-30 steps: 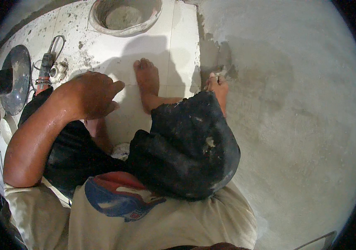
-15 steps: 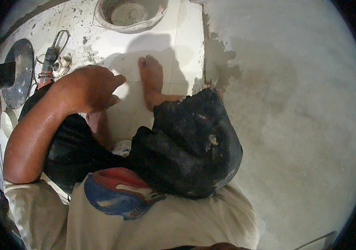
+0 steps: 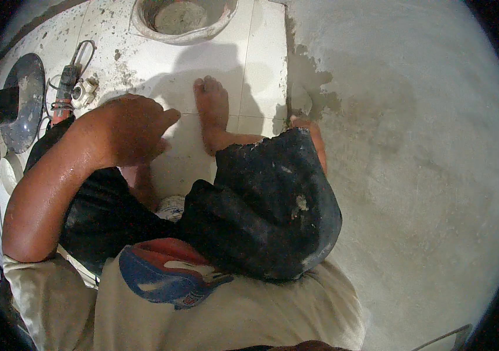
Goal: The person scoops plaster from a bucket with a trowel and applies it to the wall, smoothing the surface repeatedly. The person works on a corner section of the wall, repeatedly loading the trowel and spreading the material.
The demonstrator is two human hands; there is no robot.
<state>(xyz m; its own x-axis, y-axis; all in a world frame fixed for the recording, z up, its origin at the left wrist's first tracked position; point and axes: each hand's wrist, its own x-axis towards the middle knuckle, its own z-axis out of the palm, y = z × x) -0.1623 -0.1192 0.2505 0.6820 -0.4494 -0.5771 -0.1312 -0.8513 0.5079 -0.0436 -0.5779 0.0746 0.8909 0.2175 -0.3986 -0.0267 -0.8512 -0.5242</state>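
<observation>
My left hand (image 3: 135, 128) hangs over my left knee, fingers loosely bent and thumb apart, with nothing visible in it. Beyond my right knee, part of my right hand (image 3: 312, 133) shows beside the edge between the white tiles and the grey cement surface (image 3: 401, 175). Its fingers are mostly hidden by my dark trouser leg (image 3: 267, 205) and appear closed around something. A pale, flat shape (image 3: 301, 99) stands out just above that hand against the cement; I cannot make out what it is. A darker, damp-looking patch (image 3: 313, 76) borders it.
A mortar-crusted tub (image 3: 226, 26) stands on the splattered white tiles (image 3: 161, 58) at the top. To the left lie a corded power tool (image 3: 65, 90), a small whitish fitting (image 3: 84, 92) and a black round pan (image 3: 34, 126). My bare foot (image 3: 211, 108) is on the tiles.
My right hand has come further into view past my knee, and the pale flat shape now shows above it. My left hand has shifted only slightly.
</observation>
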